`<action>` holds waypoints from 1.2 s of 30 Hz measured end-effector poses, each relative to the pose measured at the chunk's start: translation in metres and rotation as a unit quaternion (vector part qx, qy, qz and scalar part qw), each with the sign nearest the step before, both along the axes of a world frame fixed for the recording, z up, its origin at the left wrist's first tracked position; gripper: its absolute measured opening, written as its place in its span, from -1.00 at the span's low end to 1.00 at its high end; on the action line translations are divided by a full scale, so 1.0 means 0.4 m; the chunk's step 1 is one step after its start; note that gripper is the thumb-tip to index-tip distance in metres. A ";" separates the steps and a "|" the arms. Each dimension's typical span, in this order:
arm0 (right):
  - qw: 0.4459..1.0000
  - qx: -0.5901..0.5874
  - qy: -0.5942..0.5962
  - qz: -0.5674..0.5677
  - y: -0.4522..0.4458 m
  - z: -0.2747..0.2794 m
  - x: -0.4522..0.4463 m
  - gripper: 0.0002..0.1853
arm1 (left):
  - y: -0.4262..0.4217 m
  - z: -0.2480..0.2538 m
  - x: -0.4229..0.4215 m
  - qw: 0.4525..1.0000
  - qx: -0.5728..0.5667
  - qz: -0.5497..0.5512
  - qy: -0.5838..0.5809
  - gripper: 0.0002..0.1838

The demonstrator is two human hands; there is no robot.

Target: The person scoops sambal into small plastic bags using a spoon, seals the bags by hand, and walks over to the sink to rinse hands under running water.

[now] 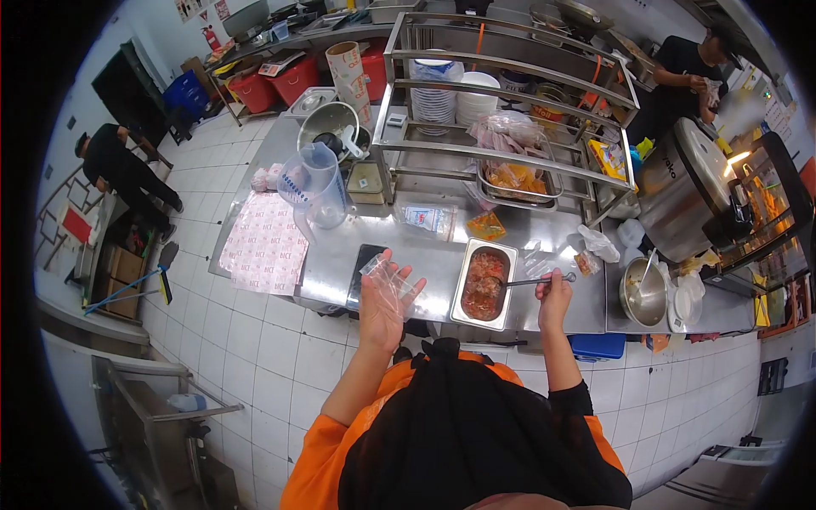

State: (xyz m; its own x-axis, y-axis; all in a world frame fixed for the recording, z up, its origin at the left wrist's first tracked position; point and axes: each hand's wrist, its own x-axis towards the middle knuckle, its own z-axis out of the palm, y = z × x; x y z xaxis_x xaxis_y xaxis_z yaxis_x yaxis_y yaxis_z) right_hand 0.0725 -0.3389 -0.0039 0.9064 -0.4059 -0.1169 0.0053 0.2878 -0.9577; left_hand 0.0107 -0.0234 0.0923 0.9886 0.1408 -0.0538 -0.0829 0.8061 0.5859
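A clear plastic bag [388,282] lies across the palm and fingers of my left hand [382,310], which is turned up with fingers partly spread. My right hand [554,297] grips the handle of a metal ladle [531,280]. The ladle's bowl end rests in a rectangular steel pan [456,316] of reddish chunky sauce [483,293]. Beyond the pan lies a small orange packet [486,226]. A dark flat device [365,263] is partly behind my left hand.
Printed paper sheets [265,245] and a clear pitcher [316,183] are at the left. A steel rack [510,153] stands behind. At the right are a metal bowl [643,293] and a large cooker [684,195]. One person [127,170] is far left, another [680,76] back right.
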 end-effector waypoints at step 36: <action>0.970 -0.090 -0.225 0.009 0.048 0.493 0.106 -0.62 | -0.233 0.020 0.177 0.782 0.568 0.125 -0.224 -0.43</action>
